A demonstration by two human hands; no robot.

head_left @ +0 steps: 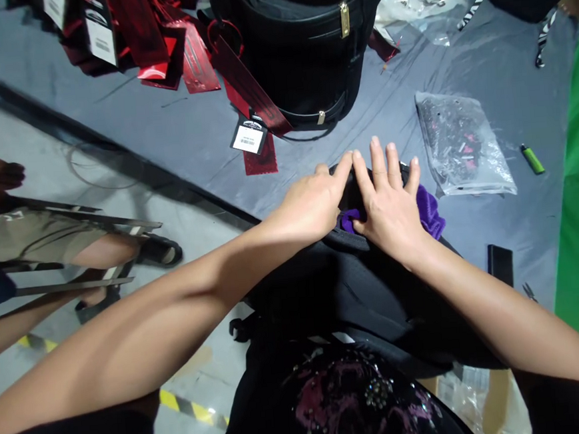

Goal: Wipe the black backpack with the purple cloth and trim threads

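Observation:
A black bag (325,288) lies open-mouthed at the table's near edge, against my body. Bunched purple cloth (430,212) shows in its opening and bulges out past my right hand. My right hand (392,209) lies over the opening, palm down with fingers spread, pressing on the bag and the purple cloth. At the left side of the opening my left hand (318,204) has its fingers bent around the bag's edge, one finger reaching forward to meet my right index finger. Its thumb and other fingertips are mostly hidden.
Beyond stands a black backpack (302,62) with gold zip pulls and red tags (259,156). More red tags (139,35) lie far left. A clear plastic packet (464,143), green lighter (532,159), black box (500,264) and small snips (528,292) lie right. A seated person (71,241) is left.

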